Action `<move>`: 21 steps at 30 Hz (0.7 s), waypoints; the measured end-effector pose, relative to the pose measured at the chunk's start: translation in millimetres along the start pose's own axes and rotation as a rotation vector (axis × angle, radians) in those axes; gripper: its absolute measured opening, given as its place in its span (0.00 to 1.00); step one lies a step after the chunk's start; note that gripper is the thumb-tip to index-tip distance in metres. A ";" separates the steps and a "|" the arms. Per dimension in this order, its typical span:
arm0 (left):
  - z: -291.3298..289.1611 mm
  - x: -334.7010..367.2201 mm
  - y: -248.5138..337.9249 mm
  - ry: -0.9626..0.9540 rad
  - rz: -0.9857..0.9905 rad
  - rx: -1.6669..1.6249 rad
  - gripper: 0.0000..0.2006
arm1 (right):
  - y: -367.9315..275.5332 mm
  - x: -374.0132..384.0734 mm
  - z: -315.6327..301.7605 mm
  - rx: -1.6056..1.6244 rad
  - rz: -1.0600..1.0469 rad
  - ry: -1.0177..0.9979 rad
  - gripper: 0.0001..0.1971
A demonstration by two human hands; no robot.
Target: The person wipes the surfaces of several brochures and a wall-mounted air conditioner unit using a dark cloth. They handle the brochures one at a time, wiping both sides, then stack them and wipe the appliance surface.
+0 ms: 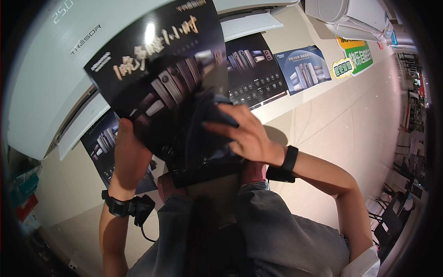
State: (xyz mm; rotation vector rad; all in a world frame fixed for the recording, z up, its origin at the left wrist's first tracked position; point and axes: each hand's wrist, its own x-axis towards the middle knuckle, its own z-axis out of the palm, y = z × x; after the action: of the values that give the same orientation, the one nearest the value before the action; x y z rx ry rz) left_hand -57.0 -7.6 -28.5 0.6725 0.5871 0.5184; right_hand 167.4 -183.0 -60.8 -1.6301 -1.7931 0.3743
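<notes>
A glossy black poster board (184, 37), printed with a row of tall air conditioners and gold lettering, is tilted up in front of me. My left hand (131, 150) grips its lower left edge, thumb on the printed face. My right hand (251, 134) is at the board's lower right, fingers bent over a dark cloth (207, 120) that lies against the printed face. Shadow and blur hide the cloth's outline and the board's lower edge. The left fingers behind the board are out of sight.
White wall-type air conditioners (41, 69) stand at the left and another (346, 14) at the far right. More posters (256, 69) lie on the pale surface, one blue (304, 71). A green and yellow sign (360, 57) is beyond them. Black chairs (387, 226) stand at lower right.
</notes>
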 end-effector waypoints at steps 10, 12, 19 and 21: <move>-14.9 7.4 11.8 -0.025 0.001 -0.054 0.30 | 50.7 10.1 -37.9 0.296 0.604 0.351 0.31; -23.6 13.2 -3.7 0.002 -0.033 -0.032 0.29 | 26.1 21.3 -44.4 0.388 0.518 0.345 0.31; 30.2 13.9 -38.5 0.345 -0.166 0.384 0.24 | -60.3 46.7 -28.8 0.581 0.210 0.173 0.34; 39.7 12.2 -40.6 0.301 -0.159 0.346 0.24 | -72.9 42.3 -19.7 0.505 0.241 0.099 0.36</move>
State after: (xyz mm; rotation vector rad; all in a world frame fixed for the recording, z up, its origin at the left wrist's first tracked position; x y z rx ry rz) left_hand -12.2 -44.1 -35.6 0.8729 1.0196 0.3738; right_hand 124.9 -159.7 10.9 -1.4649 -1.2932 0.7726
